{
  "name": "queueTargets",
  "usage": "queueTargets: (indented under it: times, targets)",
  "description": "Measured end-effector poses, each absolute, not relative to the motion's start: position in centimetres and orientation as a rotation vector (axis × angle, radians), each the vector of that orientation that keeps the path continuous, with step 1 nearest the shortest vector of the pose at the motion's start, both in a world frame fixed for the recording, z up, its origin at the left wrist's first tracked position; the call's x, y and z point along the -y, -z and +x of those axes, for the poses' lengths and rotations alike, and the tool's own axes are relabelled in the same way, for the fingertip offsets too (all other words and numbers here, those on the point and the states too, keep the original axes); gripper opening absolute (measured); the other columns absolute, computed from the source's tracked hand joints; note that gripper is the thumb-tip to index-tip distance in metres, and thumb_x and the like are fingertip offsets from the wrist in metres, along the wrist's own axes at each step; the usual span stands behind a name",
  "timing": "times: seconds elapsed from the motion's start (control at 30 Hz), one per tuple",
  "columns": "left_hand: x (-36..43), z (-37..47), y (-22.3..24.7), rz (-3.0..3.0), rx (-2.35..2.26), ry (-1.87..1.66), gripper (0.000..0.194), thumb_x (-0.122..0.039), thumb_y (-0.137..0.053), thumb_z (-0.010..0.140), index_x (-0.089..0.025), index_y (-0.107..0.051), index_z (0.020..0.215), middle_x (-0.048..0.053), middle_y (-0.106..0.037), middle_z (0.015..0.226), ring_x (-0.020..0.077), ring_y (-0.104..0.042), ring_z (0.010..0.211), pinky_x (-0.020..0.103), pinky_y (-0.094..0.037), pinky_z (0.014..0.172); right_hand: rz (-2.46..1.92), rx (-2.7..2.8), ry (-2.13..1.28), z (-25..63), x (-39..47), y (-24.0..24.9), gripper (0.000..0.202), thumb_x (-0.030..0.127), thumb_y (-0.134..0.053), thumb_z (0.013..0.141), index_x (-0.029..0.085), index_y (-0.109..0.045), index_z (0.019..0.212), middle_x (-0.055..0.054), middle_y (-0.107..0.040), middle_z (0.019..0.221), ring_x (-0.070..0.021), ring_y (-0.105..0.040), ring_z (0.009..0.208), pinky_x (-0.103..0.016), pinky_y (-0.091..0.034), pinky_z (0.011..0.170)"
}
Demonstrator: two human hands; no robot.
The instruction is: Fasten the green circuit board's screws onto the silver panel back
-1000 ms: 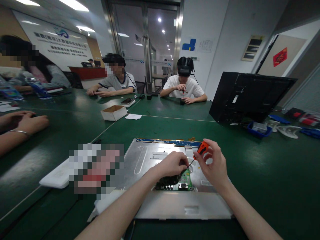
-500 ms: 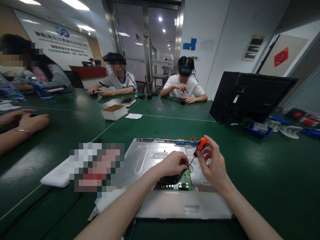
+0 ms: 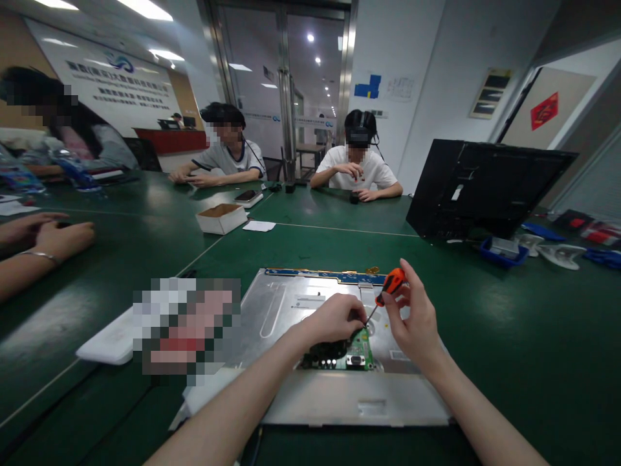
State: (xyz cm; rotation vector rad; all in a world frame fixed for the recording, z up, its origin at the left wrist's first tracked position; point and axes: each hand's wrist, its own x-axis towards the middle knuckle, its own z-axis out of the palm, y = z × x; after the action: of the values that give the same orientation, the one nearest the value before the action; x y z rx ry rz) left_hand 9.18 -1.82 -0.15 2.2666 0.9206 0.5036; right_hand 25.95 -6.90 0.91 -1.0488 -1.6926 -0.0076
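Observation:
A flat metal display panel (image 3: 315,401) lies on the green table in front of me, with a green circuit board (image 3: 361,349) at its middle. My right hand (image 3: 412,317) grips an orange and black screwdriver (image 3: 391,285) by its handle. The shaft slants down to the left, its tip at the board's upper edge. My left hand (image 3: 337,317) is closed beside the tip, its fingers curled over the board. What those fingers hold, if anything, is hidden. A blue circuit strip (image 3: 315,276) runs along the panel's far edge.
On the right a black monitor housing (image 3: 480,188) stands near a blue tray (image 3: 503,251). Left of the panel lies a white object (image 3: 109,343), partly blurred out. Farther off sits an open cardboard box (image 3: 221,219). Other people sit around the table (image 3: 509,336); a co-worker's hands (image 3: 65,239) rest at left.
The screwdriver's handle has turned slightly and shifted a little to the right, with my right fingers moving along. My left hand stays in place.

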Motion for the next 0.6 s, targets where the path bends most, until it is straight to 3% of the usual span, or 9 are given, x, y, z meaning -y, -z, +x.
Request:
queueTargets:
  times: [0.37, 0.47, 0.6]
  targets:
    - [1.8, 9.2, 0.1, 2.288, -0.915, -0.484, 0.019, -0.005, -0.058, 0.069, -0.015, -0.070, 0.079, 0.002, -0.068, 0.073, 0.0154, -0.061, 0.067, 0.022, -0.044, 0.064, -1.054, 1.647, 0.089, 26.5, 6.7, -0.9, 0.048, 0.030, -0.063, 0.085, 0.027, -0.041, 0.128, -0.005, -0.055, 0.099, -0.0105, -0.054, 0.056, -0.024, -0.049, 0.044]
    - [1.8, 9.2, 0.1, 2.284, -0.913, -0.482, 0.018, -0.005, -0.058, 0.070, -0.015, -0.070, 0.079, 0.002, -0.068, 0.072, 0.0157, -0.060, 0.067, 0.022, -0.044, 0.063, -1.034, 1.690, 0.103, 26.3, 6.8, -1.4, 0.047, 0.025, -0.059, 0.088, 0.031, -0.044, 0.132, -0.004, -0.052, 0.098, -0.0121, -0.055, 0.063, -0.025, -0.051, 0.048]
    - [1.8, 9.2, 0.0, 2.291, -0.917, -0.491, 0.018, -0.004, -0.058, 0.069, -0.014, -0.070, 0.079, 0.003, -0.068, 0.074, 0.0154, -0.060, 0.067, 0.022, -0.044, 0.063, -1.042, 1.714, 0.121, 25.9, 6.9, -1.7, 0.055, 0.020, -0.052, 0.091, 0.033, -0.035, 0.142, -0.004, -0.054, 0.094, -0.0141, -0.056, 0.065, -0.029, -0.052, 0.052]
